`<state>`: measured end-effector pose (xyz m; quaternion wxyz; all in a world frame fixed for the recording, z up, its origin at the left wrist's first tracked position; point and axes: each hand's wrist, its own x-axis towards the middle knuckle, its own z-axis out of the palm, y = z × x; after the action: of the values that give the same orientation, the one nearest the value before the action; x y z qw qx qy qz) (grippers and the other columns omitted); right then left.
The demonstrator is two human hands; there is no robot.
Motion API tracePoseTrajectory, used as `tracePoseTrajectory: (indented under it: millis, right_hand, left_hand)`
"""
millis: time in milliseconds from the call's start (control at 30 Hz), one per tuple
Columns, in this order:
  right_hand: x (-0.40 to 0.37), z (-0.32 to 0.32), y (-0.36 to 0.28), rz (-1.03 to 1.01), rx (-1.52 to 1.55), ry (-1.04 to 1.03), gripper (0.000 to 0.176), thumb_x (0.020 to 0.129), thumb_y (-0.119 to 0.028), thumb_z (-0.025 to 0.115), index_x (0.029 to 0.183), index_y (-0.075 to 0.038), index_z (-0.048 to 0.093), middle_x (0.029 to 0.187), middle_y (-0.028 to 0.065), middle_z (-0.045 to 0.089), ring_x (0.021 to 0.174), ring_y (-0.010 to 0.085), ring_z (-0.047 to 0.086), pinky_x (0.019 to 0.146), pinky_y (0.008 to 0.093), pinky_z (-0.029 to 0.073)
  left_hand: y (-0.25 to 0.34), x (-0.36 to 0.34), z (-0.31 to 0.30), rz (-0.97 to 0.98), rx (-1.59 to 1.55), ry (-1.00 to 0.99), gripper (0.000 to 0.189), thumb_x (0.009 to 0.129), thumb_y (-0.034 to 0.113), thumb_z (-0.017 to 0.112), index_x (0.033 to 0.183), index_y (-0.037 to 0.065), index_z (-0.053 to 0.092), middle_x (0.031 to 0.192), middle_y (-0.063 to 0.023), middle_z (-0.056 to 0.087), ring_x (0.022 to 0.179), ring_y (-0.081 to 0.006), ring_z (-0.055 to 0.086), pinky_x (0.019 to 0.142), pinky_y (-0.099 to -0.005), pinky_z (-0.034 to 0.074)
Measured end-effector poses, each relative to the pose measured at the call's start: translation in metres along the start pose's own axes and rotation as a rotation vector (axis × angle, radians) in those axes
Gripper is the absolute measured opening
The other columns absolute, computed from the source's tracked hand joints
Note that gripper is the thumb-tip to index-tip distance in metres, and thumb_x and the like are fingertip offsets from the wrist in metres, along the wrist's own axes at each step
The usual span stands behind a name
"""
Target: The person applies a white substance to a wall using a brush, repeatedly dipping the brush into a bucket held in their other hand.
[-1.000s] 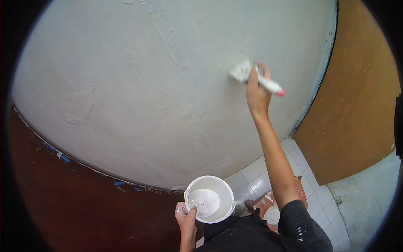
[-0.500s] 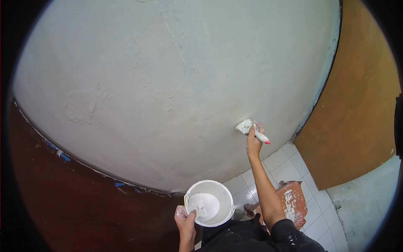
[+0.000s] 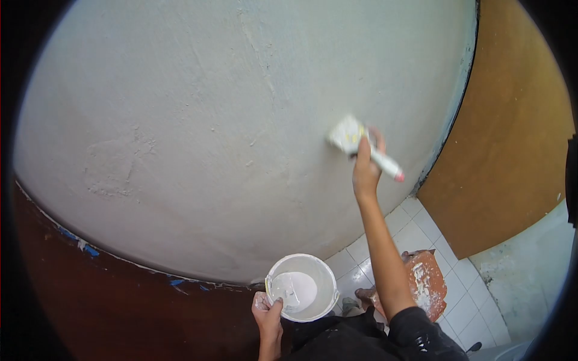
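Two hands work apart: low down, the left hand (image 3: pixel 268 310) pinches the near rim of the white paint bucket (image 3: pixel 320 274); well above and to the right, the right hand (image 3: pixel 364 168) wraps the paintbrush (image 3: pixel 349 136), bristles against the plastered wall (image 3: pixel 198 120), handle slanting down-right

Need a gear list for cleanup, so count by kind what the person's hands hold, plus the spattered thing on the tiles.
paintbrush, held in the right hand: 1
paint bucket, rim gripped by the left hand: 1
reddish paint-spattered object on the tiled floor: 1
Total: 3
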<state>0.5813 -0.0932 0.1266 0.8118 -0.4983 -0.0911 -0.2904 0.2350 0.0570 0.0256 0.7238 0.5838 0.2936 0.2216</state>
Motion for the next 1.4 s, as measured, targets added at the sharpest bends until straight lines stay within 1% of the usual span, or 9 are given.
tracePoseTrajectory:
  millis: [100, 200, 467, 600, 833, 933, 1100, 1233, 1400]
  right_hand:
    - [-0.061, -0.064, 0.077, 0.296, -0.139, 0.089, 0.036, 0.102, -0.02, 0.052, 0.132, -0.001, 0.048, 0.104, 0.0089, 0.066, 0.085, 0.0115, 0.062, 0.072, 0.0264, 0.051]
    - [-0.086, -0.092, 0.117, 0.323, -0.36, 0.11, 0.036, 0.1, -0.019, 0.052, 0.13, 0.0, 0.05, 0.104, 0.0116, 0.067, 0.089, 0.0157, 0.065, 0.077, 0.03, 0.053]
    - [0.012, 0.042, -0.064, -0.13, -0.223, -0.054, 0.039, 0.1, -0.024, 0.055, 0.128, 0.002, 0.05, 0.085, 0.0069, 0.066, 0.074, 0.0097, 0.06, 0.067, 0.0246, 0.05]
    - [0.023, 0.07, -0.093, -0.199, -0.097, -0.11, 0.039, 0.1, -0.023, 0.056, 0.13, 0.0, 0.048, 0.088, 0.0048, 0.065, 0.073, 0.0081, 0.058, 0.065, 0.0231, 0.048]
    - [-0.093, -0.055, 0.09, 0.243, -0.199, 0.127, 0.038, 0.1, -0.021, 0.055, 0.132, -0.001, 0.047, 0.106, 0.0083, 0.065, 0.088, 0.012, 0.061, 0.071, 0.0265, 0.052]
    - [-0.111, -0.064, 0.09, 0.355, -0.375, 0.103, 0.036, 0.1, -0.02, 0.055, 0.13, 0.0, 0.048, 0.104, 0.0097, 0.066, 0.087, 0.0133, 0.062, 0.071, 0.0276, 0.052]
    - [-0.04, 0.018, -0.016, -0.046, -0.329, -0.014, 0.038, 0.1, -0.022, 0.056, 0.128, 0.002, 0.049, 0.09, 0.0082, 0.067, 0.076, 0.0106, 0.061, 0.067, 0.0252, 0.05]
    - [-0.01, 0.078, -0.089, -0.191, -0.156, -0.127, 0.04, 0.101, -0.023, 0.056, 0.131, 0.002, 0.046, 0.087, 0.0054, 0.064, 0.076, 0.0095, 0.06, 0.067, 0.0244, 0.05]
    - [-0.051, 0.043, -0.015, -0.052, -0.044, -0.003, 0.042, 0.101, -0.023, 0.055, 0.134, 0.0, 0.044, 0.108, 0.0102, 0.06, 0.089, 0.013, 0.06, 0.072, 0.0264, 0.052]
  left_hand:
    - [-0.006, 0.01, -0.011, -0.001, 0.011, -0.03, 0.021, 0.079, -0.01, 0.063, 0.088, 0.005, 0.052, 0.084, -0.0015, 0.056, 0.076, -0.0082, 0.055, 0.073, -0.0244, 0.045]
    - [-0.013, 0.021, -0.02, -0.002, 0.025, -0.052, 0.021, 0.079, -0.01, 0.062, 0.09, 0.005, 0.052, 0.085, -0.0017, 0.056, 0.077, -0.0086, 0.056, 0.073, -0.0244, 0.046]
    - [-0.009, 0.027, -0.033, -0.007, 0.009, -0.075, 0.021, 0.079, -0.01, 0.06, 0.094, 0.003, 0.054, 0.088, -0.0034, 0.059, 0.079, -0.01, 0.059, 0.076, -0.0253, 0.047]
    - [-0.01, 0.03, -0.044, 0.009, -0.005, -0.073, 0.021, 0.079, -0.01, 0.06, 0.096, 0.002, 0.054, 0.091, -0.0041, 0.06, 0.082, -0.0105, 0.059, 0.078, -0.0259, 0.047]
    - [0.011, 0.034, -0.041, 0.008, -0.06, -0.067, 0.021, 0.08, -0.01, 0.059, 0.097, 0.002, 0.054, 0.093, -0.0041, 0.06, 0.086, -0.0106, 0.059, 0.081, -0.0263, 0.047]
    - [0.012, 0.036, -0.046, 0.028, -0.058, -0.064, 0.022, 0.08, -0.009, 0.06, 0.098, 0.002, 0.054, 0.095, -0.0043, 0.06, 0.087, -0.0102, 0.058, 0.082, -0.0266, 0.046]
    - [0.015, 0.035, -0.047, 0.043, -0.069, -0.064, 0.022, 0.08, -0.009, 0.06, 0.098, 0.002, 0.054, 0.096, -0.0044, 0.06, 0.088, -0.0105, 0.059, 0.082, -0.0265, 0.047]
    - [0.011, 0.032, -0.049, 0.012, -0.074, -0.048, 0.022, 0.08, -0.009, 0.06, 0.098, 0.002, 0.054, 0.095, -0.0047, 0.06, 0.088, -0.0108, 0.059, 0.082, -0.0266, 0.047]
    - [0.005, 0.028, -0.053, -0.013, -0.049, -0.03, 0.022, 0.08, -0.009, 0.061, 0.097, 0.002, 0.054, 0.093, -0.0044, 0.06, 0.086, -0.0111, 0.059, 0.081, -0.027, 0.047]
